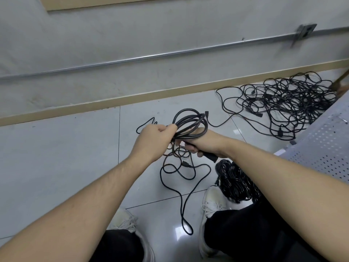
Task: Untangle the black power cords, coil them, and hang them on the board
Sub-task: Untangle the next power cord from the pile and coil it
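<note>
A black power cord is partly wound into a coil held above the tiled floor. My left hand grips the coil's strands at its left side. My right hand has the loops round its wrist and grips the cord's plug end. The rest of this cord trails in loose loops on the floor between my feet. A big tangled heap of black cords lies at the right by the wall. Several coiled cords lie in a pile beside my right shoe.
A wall with a metal conduit and a tan skirting strip runs across the back. A perforated metal seat stands at the right. My white shoes and dark trouser legs fill the bottom. A tan board edge shows top left.
</note>
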